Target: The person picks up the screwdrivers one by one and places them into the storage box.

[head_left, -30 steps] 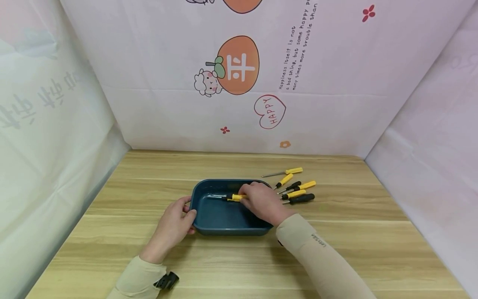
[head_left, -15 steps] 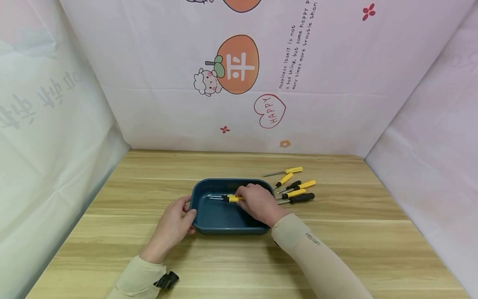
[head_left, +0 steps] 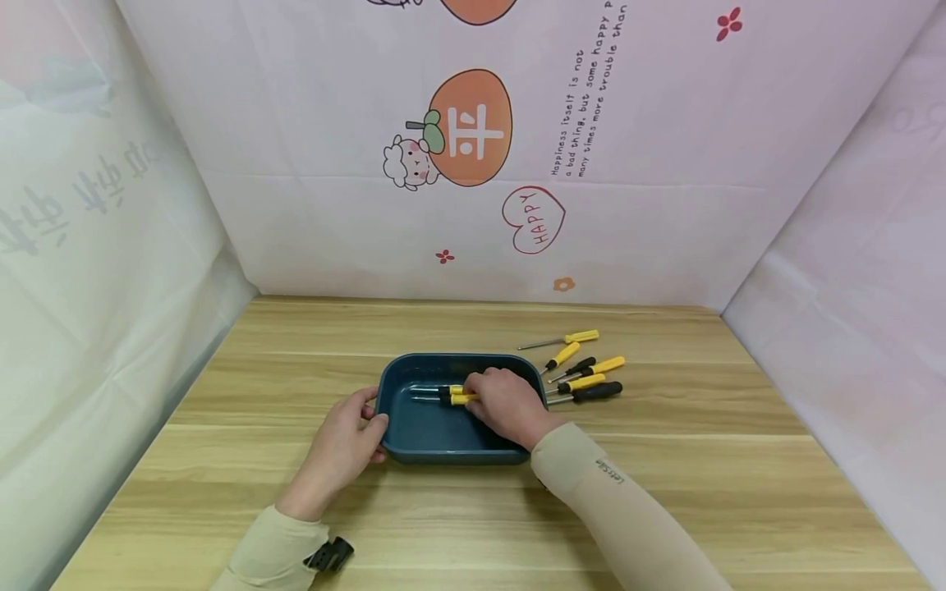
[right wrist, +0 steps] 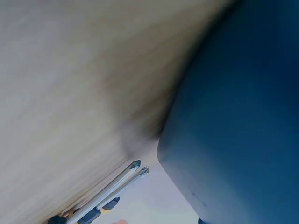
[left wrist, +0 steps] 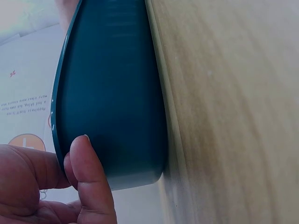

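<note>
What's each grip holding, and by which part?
The left grip holds the blue tray by the rim at its left end. The right grip pinches the nearer screwdriver inside by its yellow handle.

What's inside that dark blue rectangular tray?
Two metal-shafted, black-and-yellow screwdrivers show inside the dark blue rectangular tray. The right hand pinches the nearer one and covers both handle ends; anything beneath it cannot be seen.

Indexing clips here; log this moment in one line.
left hand: grips tray rim | right hand: holds screwdriver in tray | more screwdrivers: on table
</note>
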{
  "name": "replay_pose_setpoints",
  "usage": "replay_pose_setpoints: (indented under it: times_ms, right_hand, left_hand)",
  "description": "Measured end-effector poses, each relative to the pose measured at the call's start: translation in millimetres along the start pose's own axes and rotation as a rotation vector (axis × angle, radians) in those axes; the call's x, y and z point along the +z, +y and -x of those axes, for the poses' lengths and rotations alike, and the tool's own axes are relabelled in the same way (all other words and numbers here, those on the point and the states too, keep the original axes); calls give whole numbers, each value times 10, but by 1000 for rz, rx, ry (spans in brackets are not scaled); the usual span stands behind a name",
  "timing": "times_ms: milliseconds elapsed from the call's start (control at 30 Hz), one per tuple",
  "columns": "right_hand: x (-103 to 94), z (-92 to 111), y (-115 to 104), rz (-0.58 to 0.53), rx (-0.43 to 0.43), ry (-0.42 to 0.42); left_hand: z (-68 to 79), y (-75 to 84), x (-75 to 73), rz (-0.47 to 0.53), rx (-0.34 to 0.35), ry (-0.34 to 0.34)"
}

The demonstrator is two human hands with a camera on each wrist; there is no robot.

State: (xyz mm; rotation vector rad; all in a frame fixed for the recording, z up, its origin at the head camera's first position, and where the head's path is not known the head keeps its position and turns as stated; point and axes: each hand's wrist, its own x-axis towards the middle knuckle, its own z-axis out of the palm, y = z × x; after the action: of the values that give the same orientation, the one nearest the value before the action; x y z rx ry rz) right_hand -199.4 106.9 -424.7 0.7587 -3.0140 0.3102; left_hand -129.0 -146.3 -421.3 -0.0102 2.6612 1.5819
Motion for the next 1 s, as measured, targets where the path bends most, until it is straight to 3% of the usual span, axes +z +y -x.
replay_pose_setpoints:
  times_ms: [467, 1000]
  right_hand:
    - [29, -34, -26, 40, 45, -41]
    - [10, -21, -49, 73, 51, -8]
  left_hand:
    - [10, -1, 1, -4, 1, -3]
    - [13, 1, 0, -11, 4, 0]
